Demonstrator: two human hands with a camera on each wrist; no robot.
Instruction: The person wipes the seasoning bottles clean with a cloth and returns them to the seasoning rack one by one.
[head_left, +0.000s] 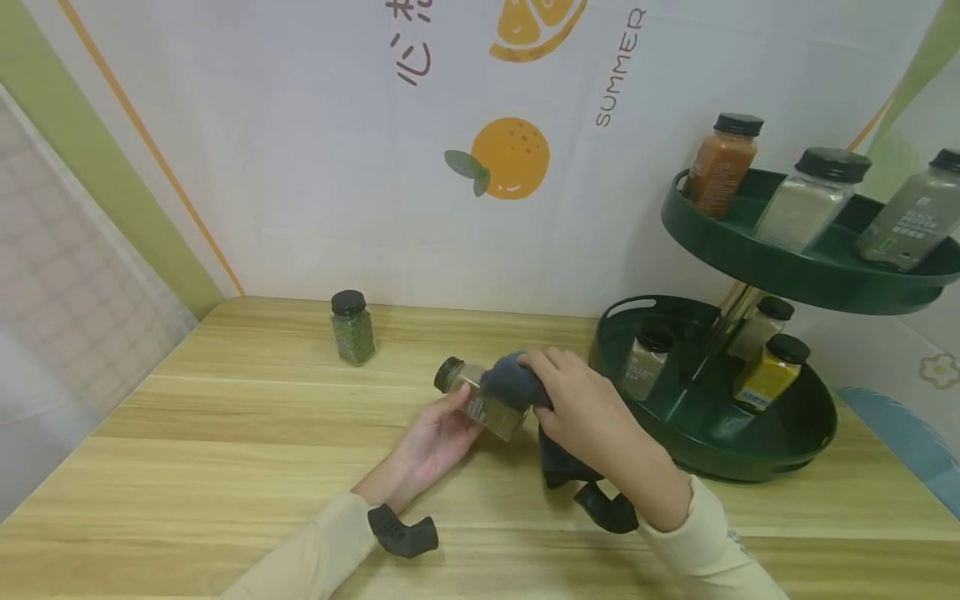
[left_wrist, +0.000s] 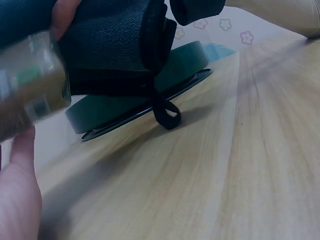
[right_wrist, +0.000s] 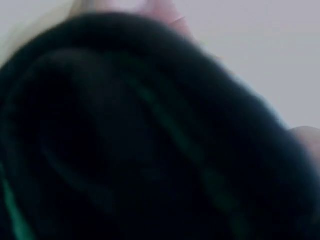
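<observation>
A spice jar [head_left: 495, 417] with a black lid and brownish contents lies tilted in my left hand [head_left: 438, 437], whose fingers and thumb grip it above the table. My right hand [head_left: 581, 400] holds a dark blue cloth [head_left: 516, 382] against the jar's upper side, and part of the cloth hangs below that hand. In the left wrist view, the folded cloth [left_wrist: 110, 45] with a small loop hangs beside the jar's base [left_wrist: 37, 90]. Dark cloth [right_wrist: 150, 130] fills most of the right wrist view and hides the fingers there.
A jar of green flakes [head_left: 354, 333] stands at the back left of the wooden table [head_left: 225, 433]. On the right, a two-tier dark green rack [head_left: 750, 454] holds several spice jars, including an orange-red jar [head_left: 723, 167] above and a yellow-labelled jar [head_left: 768, 375] below.
</observation>
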